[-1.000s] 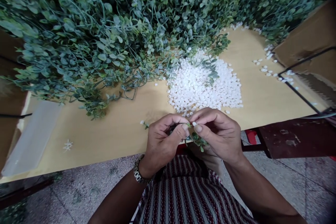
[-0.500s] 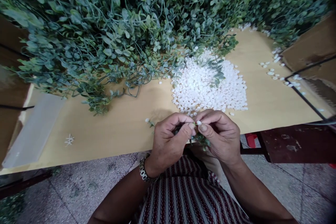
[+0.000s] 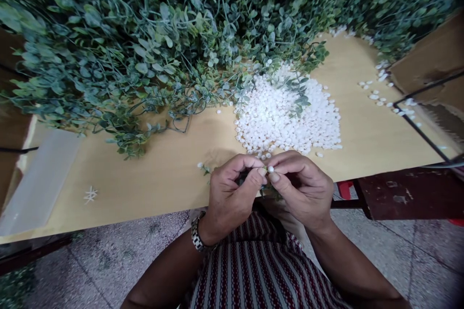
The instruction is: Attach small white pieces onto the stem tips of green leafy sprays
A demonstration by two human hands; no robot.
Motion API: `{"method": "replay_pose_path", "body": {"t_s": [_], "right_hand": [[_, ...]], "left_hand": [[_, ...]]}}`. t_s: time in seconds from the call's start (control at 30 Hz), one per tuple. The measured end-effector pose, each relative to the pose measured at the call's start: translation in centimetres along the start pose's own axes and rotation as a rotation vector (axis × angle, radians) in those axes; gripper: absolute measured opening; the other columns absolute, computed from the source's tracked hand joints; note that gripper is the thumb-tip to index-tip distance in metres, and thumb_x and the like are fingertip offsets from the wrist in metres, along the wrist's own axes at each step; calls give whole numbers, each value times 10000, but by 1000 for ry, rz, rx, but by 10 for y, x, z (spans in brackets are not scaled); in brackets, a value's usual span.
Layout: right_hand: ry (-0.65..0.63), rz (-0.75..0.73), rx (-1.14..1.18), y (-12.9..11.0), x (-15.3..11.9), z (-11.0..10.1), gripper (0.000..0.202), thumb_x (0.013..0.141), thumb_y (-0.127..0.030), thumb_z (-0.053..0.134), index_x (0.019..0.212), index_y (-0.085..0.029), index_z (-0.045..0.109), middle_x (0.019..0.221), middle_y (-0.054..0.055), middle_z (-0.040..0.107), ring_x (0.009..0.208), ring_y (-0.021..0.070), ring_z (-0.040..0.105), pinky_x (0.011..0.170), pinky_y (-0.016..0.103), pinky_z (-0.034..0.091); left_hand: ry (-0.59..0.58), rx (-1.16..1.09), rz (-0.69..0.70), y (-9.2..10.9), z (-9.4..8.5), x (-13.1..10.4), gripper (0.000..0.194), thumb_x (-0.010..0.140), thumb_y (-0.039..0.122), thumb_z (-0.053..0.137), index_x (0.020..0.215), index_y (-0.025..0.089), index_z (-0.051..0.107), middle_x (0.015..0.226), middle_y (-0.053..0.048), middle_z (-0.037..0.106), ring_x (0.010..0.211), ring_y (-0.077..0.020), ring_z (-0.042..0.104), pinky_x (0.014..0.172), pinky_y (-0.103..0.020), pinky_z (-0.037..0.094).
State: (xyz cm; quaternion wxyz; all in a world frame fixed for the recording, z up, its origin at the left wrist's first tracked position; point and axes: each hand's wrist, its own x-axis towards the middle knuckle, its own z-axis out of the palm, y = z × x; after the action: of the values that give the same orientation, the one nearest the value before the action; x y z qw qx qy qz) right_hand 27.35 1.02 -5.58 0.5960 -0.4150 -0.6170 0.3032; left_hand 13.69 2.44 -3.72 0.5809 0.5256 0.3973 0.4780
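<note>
My left hand pinches a thin green stem of an artificial leaf sprig between thumb and index finger, at the table's near edge. Close against it, my right hand pinches a small white bead at the stem's tip. Most of the sprig is hidden behind my fingers; a leafy end with a white tip shows to the left of my left hand. Just beyond both hands lies a heap of small white beads, with a few green leaves resting on it.
A large mass of artificial greenery fills the back of the table. At the left are a translucent strip and a small white star-shaped piece. Stray beads and torn cardboard lie at the right.
The view has shifted slightly. My hands stay together, still pinching stem and bead; the leaves below my right hand show less than before.
</note>
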Motion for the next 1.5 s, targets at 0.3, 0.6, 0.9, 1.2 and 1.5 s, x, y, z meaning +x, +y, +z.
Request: {"method": "replay_pose_path", "body": {"t_s": [0.3, 0.6, 0.9, 1.2, 1.5], "right_hand": [[9, 23, -10, 1, -1, 0, 178, 751, -28, 607, 796, -201, 598, 785, 19, 622, 743, 135, 591, 656, 287, 496], [4, 28, 29, 1, -1, -1, 210, 736, 10, 602, 800, -190, 600, 799, 12, 611, 761, 117, 589, 675, 262, 489], [-47, -40, -102, -1, 3, -5, 202, 737, -20, 599, 811, -208, 596, 769, 22, 630, 732, 147, 605, 634, 297, 507], [-92, -90, -154, 2, 4, -8, 193, 730, -31, 596, 810, -207, 594, 757, 29, 635, 721, 156, 614, 612, 302, 513], [-132, -180, -274, 5, 2, -9, 212, 714, -18, 597, 826, -198, 588, 786, 48, 641, 752, 172, 635, 603, 298, 536]], "left_hand": [[6, 67, -8, 0, 0, 0, 113, 818, 217, 571, 730, 148, 585, 569, 20, 530, 510, -80, 476, 503, -205, 414], [-4, 62, -6, 1, 0, 0, 103, 819, 206, 568, 737, 146, 587, 579, 17, 536, 519, -82, 484, 510, -204, 414], [-40, 136, 18, 3, -2, 1, 107, 813, 186, 570, 714, 145, 578, 592, 15, 531, 526, -79, 464, 506, -198, 394], [-55, 210, 94, -2, -4, 2, 91, 818, 179, 562, 732, 155, 577, 604, 13, 536, 544, -88, 478, 521, -195, 413], [-63, 336, 232, -6, -4, 0, 77, 824, 121, 531, 772, 165, 567, 658, 8, 581, 551, -80, 493, 547, -199, 417]]}}
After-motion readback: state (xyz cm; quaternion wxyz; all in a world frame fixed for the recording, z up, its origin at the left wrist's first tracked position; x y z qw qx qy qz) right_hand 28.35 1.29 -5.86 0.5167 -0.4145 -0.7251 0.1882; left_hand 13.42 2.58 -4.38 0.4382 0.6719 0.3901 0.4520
